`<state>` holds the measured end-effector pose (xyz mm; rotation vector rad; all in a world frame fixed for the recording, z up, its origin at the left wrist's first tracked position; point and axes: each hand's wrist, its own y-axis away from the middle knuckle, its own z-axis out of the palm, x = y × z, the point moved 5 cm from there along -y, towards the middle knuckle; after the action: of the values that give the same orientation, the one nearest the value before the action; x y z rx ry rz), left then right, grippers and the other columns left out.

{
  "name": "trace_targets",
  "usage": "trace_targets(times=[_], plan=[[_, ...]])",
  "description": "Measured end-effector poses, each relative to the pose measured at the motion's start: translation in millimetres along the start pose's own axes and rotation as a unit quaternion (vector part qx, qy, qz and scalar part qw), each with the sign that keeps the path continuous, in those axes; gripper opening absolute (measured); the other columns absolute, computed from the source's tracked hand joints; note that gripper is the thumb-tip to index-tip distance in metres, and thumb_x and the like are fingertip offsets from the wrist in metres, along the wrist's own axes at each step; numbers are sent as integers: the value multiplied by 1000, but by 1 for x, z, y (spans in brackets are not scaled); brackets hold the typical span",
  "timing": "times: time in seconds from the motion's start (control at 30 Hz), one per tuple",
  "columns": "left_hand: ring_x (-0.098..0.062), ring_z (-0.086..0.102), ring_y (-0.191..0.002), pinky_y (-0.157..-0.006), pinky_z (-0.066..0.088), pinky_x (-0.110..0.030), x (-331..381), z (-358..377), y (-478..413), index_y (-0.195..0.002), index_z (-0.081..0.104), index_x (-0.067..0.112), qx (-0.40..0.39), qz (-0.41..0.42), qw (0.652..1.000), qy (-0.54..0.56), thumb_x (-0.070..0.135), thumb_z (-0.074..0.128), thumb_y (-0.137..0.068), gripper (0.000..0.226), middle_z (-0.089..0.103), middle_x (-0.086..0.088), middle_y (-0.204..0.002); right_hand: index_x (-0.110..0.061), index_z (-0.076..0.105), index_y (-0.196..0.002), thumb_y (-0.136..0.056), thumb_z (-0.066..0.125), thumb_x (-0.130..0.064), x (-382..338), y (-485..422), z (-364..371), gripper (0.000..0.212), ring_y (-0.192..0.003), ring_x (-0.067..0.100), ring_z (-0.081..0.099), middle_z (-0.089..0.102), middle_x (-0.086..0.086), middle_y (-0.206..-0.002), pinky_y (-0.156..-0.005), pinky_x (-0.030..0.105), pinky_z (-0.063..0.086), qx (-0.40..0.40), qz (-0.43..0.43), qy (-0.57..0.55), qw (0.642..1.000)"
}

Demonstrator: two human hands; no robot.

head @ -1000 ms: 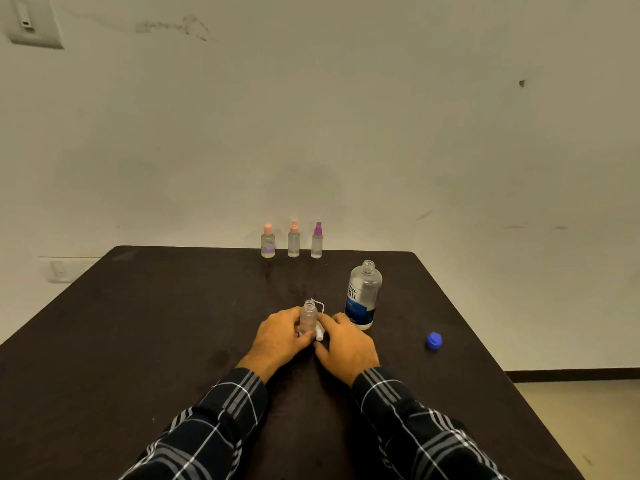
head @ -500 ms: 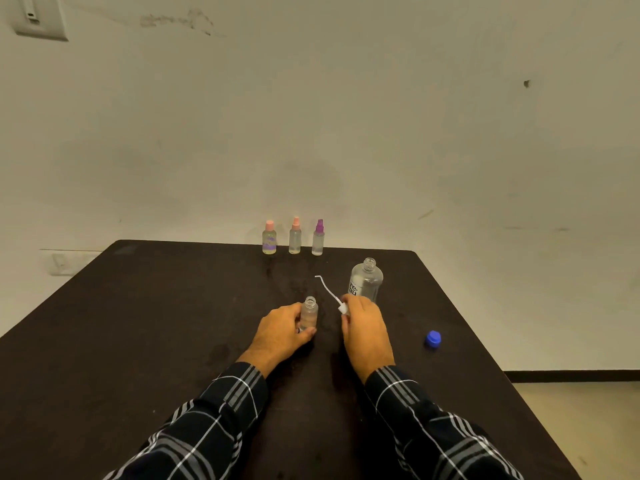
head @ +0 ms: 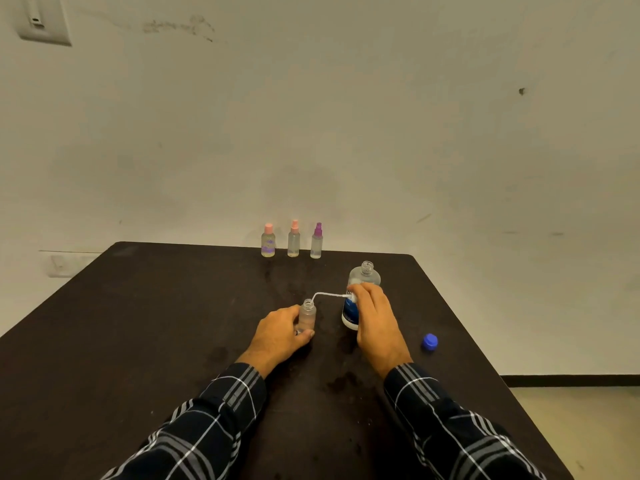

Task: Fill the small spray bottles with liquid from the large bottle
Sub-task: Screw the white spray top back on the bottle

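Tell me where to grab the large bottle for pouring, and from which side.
Wrap fingers round the large bottle at its straight labelled body, below the shoulder, coming from its right. It stands upright and uncapped, and the small bottle in the left hand crowds its left. The right hand pinches the sprayer head, so probably set that down first.
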<state>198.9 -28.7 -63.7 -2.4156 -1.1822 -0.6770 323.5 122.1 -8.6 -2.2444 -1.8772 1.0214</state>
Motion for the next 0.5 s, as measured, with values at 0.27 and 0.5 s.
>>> trace_targets(times=[0.27,0.5], plan=[[-12,65,-92,-84,53,-32,1,0,0,-119,62,29,0,-3,1000,6,42,73,-87,36,68,9,-101,-16,58,-132,-100,48,-25,-23,-31,13,35,-104,13,49,49,-2,-122,-102,33,45,-38,-65,4,997],[-10,60,-82,-73,46,-27,0,0,0,-109,62,27,0,3,1000,7,40,73,-88,27,61,12,-87,-21,64,-122,-92,69,-9,-38,-59,27,33,-103,10,62,68,-3,-114,-99,30,51,-121,-15,-81,989]])
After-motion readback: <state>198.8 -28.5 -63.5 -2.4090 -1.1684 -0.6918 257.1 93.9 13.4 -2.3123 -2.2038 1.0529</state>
